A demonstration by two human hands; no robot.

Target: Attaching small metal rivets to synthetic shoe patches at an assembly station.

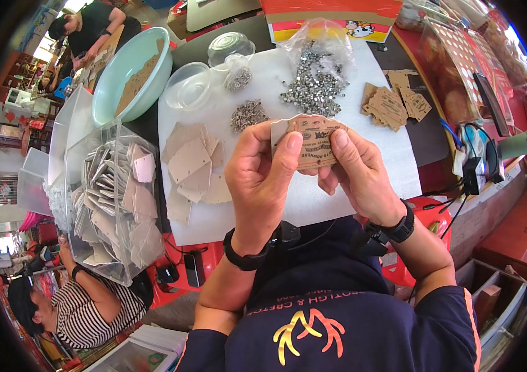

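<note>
Above the white mat (338, 192), you hold the brown card tag (314, 144) pinched between both hands, left hand (262, 173) closed on its left end, right hand (356, 170) on its right, long axis running sideways.

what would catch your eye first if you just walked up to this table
First, at the centre, the left hand and right hand pinch a brown printed cardboard tag between thumbs and fingers, above a white mat. Behind it lies a glinting heap of small metal pieces on an open clear bag, with a stack of brown tags to its right. On the left, a clear bin stands packed with pale blank tags.
</note>
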